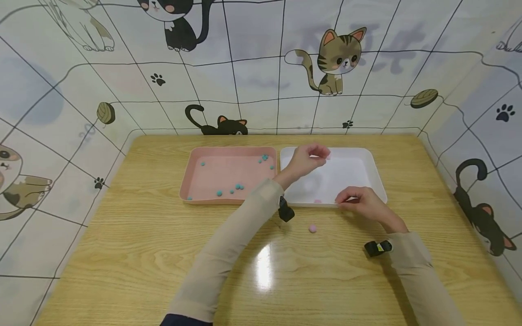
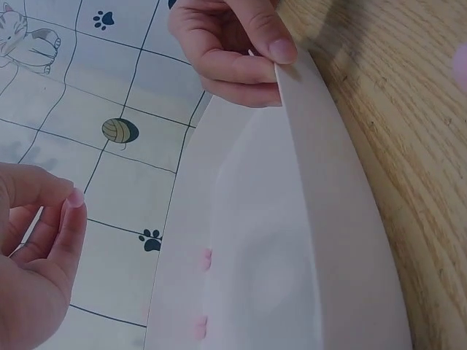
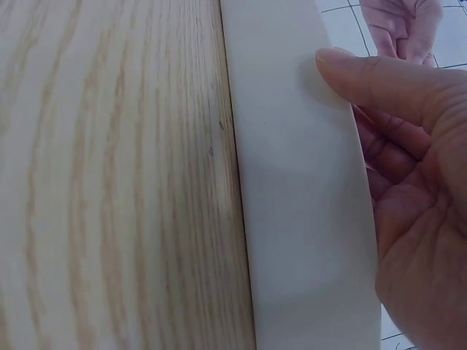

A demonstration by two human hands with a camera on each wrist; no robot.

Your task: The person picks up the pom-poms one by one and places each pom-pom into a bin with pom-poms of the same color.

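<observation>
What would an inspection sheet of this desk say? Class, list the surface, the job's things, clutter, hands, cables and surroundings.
Surface: wooden table, glossy, with a light glare near the middle.
Job's things: white tray holding a few pink balls; pink tray beside it on its left holding teal balls; one loose pink ball on the table in front of the white tray.
Clutter: nothing seen.
Hands: left hand over the white tray, fingers pinched together, anything held is not visible; right hand grips the white tray's near rim.
Cables: nothing seen; a black wrist camera on each sleeve.
Surroundings: cat-print screen on three sides.
</observation>
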